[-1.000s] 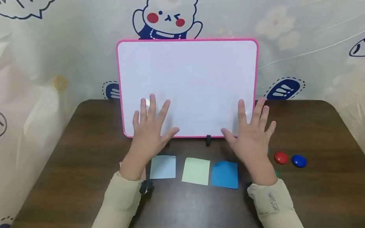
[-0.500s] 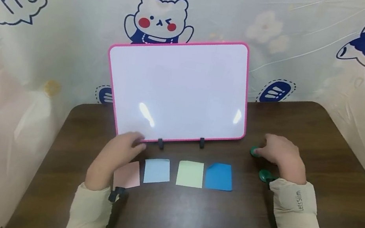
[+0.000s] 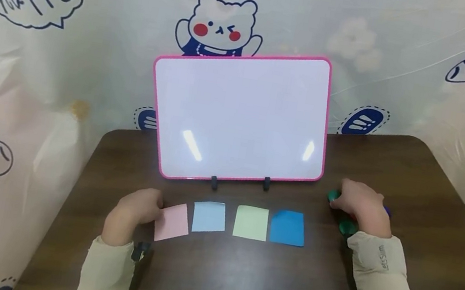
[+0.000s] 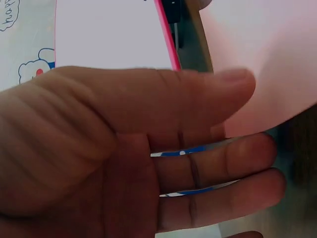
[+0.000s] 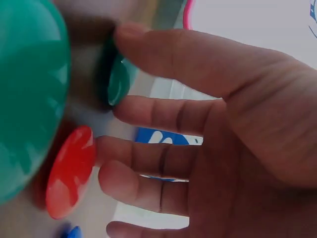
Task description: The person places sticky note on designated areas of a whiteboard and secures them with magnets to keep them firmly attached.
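My left hand (image 3: 137,213) pinches the left edge of a pink sticky note (image 3: 173,222) on the table. In the left wrist view, the thumb lies over the bent-up pink paper (image 4: 262,59), and the index finger is mostly hidden behind it. My right hand (image 3: 360,203) is at a round green magnet (image 3: 333,196). Thumb and index fingertip grip this magnet (image 5: 119,82) from opposite sides in the right wrist view. A second green magnet (image 3: 347,227) lies near the right wrist. A red magnet (image 5: 72,171) and a blue one (image 3: 387,211) are partly hidden by the hand in the head view.
A whiteboard (image 3: 241,116) with a pink frame leans at the back on two small black feet (image 3: 266,184). Light blue (image 3: 209,217), pale green (image 3: 251,222) and bright blue (image 3: 288,228) sticky notes lie in a row before it. A printed curtain (image 3: 117,35) hangs behind the table.
Both hands have left the whiteboard, where they were spread. The left came down to the pink sticky note and pinched it. The right moved to the green magnet and gripped it.
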`<state>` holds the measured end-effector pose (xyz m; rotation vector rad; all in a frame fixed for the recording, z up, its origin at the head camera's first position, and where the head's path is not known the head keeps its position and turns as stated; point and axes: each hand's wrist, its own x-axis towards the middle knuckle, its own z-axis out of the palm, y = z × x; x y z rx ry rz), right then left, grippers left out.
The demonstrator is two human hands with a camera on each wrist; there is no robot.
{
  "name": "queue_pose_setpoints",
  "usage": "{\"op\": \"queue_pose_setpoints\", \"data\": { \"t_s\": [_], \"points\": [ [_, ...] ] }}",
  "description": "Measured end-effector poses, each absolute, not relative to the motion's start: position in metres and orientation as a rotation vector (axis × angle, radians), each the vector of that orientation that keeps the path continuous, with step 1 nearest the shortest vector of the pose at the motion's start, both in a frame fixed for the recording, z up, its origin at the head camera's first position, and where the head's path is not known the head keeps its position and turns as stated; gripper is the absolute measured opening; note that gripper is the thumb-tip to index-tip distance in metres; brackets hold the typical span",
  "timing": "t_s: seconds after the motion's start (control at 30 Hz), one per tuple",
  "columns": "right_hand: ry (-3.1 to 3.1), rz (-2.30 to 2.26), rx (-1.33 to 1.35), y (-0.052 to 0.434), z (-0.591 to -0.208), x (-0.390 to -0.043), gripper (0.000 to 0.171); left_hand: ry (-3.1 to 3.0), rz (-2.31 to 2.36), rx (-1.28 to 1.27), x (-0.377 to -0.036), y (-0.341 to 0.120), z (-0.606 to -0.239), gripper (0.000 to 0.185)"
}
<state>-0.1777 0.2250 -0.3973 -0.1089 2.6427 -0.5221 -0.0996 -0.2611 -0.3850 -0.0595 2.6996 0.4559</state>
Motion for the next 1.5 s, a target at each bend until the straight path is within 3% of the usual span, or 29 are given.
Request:
{"op": "queue_pose_setpoints", "data": {
  "t_s": [0.17, 0.4, 0.67, 1.07, 1.5],
  "points": [
    [2.653, -0.552, -0.152, 0.225, -0.403, -0.177, 0.052, 2.723, 0.376, -0.047, -0.102, -0.261, -0.384, 0.023],
    [2.688, -0.501, -0.169, 0.222, -0.399, -0.179, 0.042, 2.761, 0.456, -0.063, -0.107, -0.265, -0.381, 0.002],
    [2.725, -0.626, -0.098, 0.226, -0.396, -0.176, 0.064, 2.800, 0.554, -0.055, -0.110, -0.268, -0.380, 0.007],
    [2.739, -0.802, -0.105, 0.229, -0.386, -0.178, 0.058, 2.921, 0.724, -0.015, -0.113, -0.277, -0.370, 0.014],
    [2.753, -0.991, -0.189, 0.206, -0.370, -0.168, 0.059, 2.887, 1.207, -0.026, -0.126, -0.297, -0.371, 0.026]
  ]
}}
